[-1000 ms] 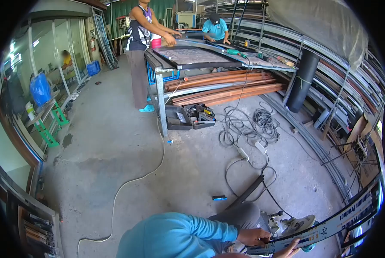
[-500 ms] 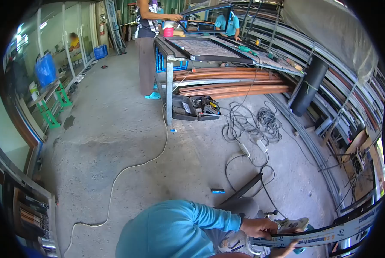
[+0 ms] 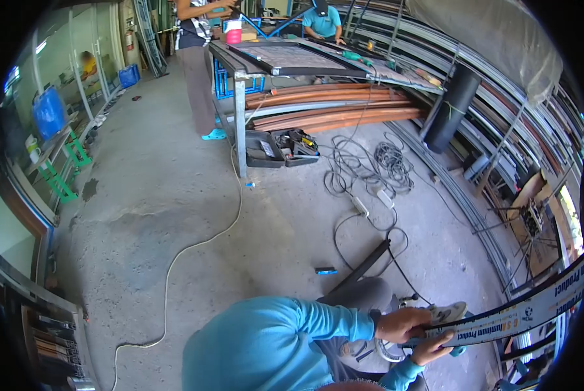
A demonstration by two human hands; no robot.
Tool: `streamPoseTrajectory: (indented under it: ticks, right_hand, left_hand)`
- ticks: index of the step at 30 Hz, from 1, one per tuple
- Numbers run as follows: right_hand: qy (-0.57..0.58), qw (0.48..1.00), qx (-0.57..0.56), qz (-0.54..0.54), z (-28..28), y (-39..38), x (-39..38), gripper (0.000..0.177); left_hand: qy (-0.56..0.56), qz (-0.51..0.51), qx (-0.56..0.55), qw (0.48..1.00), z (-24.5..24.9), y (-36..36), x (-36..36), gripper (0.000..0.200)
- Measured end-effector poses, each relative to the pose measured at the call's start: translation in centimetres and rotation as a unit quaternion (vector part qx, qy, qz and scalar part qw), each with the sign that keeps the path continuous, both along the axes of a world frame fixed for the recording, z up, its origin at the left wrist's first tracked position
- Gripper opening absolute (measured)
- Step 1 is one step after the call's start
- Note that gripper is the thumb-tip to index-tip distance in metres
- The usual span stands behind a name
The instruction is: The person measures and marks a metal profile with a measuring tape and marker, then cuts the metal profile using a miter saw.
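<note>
A long aluminum profile (image 3: 500, 324), covered in printed protective film, runs from my hands out to the right edge, tilted upward there. My left hand (image 3: 402, 324), in a blue sleeve, is closed around its near end from above. Just below, my right hand (image 3: 430, 347) also grips the profile near that end, fingers wrapped on its edge. Behind the hands stands a power tool with a pale rounded guard (image 3: 447, 313) and teal parts, partly hidden by the profile. Beside my knee, a dark strip (image 3: 368, 264) lies on the floor.
A small blue-and-black object (image 3: 326, 270) lies on the floor. Tangled black cables (image 3: 396, 166) and a white cord (image 3: 204, 242) cross the concrete. Farther off are a metal worktable (image 3: 240, 124), an open tool case (image 3: 296, 146), and a standing person (image 3: 197, 85). Racked profiles line the right.
The profile's far end has swung upward, and my right hand shows more fully on its near end. My view has shifted slightly. The standing person's blue-edged frame has moved lower and left.
</note>
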State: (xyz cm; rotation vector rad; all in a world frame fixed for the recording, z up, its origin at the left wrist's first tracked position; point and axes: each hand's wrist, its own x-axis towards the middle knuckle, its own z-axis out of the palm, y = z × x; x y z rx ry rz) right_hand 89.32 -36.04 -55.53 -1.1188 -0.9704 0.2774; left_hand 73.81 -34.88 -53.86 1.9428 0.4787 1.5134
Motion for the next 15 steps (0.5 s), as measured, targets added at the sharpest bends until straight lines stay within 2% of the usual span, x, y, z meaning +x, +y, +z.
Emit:
streamPoseTrajectory:
  ticks: [1,4,5,6,7,9,11,12,13,14,15]
  right_hand:
    - [0.033,0.999,0.001,-0.035,0.1,-0.1,-0.8,0.078]
    - [0.028,0.999,-0.011,-0.027,2.0,-0.7,-0.9,0.081]
    - [-0.005,0.999,-0.024,-0.045,1.6,-0.4,0.4,0.08]
    - [0.018,0.999,-0.042,-0.026,3.2,-1.4,-0.3,0.079]
    - [0.042,0.998,-0.056,-0.005,5.3,-2.0,-0.7,0.078]
    - [0.099,0.993,-0.057,0.008,7.9,-2.6,-2.2,0.074]
    - [0.102,0.988,-0.016,0.111,6.5,-2.3,-0.2,0.072]
    - [0.103,0.982,0.002,0.161,5.7,-2.3,0.7,0.072]
    - [0.032,0.972,0.047,0.229,4.8,-2.1,1.4,0.069]
    - [0.073,0.979,0.021,0.191,3.3,-2.2,1.5,0.068]
    - [0.118,0.98,0.0,0.159,1.2,-2.2,1.2,0.068]
  left_hand:
    - [0.008,-0.015,-0.008,1.0,0.4,0.1,-0.2,0.021]
    - [0.014,-0.058,-0.008,0.998,1.4,0.9,-0.9,0.022]
    - [0.007,-0.069,0.003,0.998,1.1,1.5,-0.8,0.022]
    - [-0.003,-0.079,0.015,0.997,0.8,1.7,-0.7,0.022]
    - [0.05,-0.119,-0.049,0.99,0.4,1.7,-1.3,0.021]
    - [0.038,-0.158,-0.094,0.982,-0.4,1.5,-1.5,0.019]
    - [0.03,-0.194,-0.124,0.973,-0.4,1.2,-1.3,0.016]
    - [0.027,-0.183,-0.091,0.979,-0.5,1.2,-1.2,0.017]
    - [0.024,-0.171,-0.061,0.983,-0.7,1.1,-1.0,0.017]
    - [0.023,-0.156,-0.026,0.987,-0.8,1.2,-1.1,0.018]
    - [0.032,-0.157,-0.041,0.986,-1.0,1.3,-0.7,0.019]
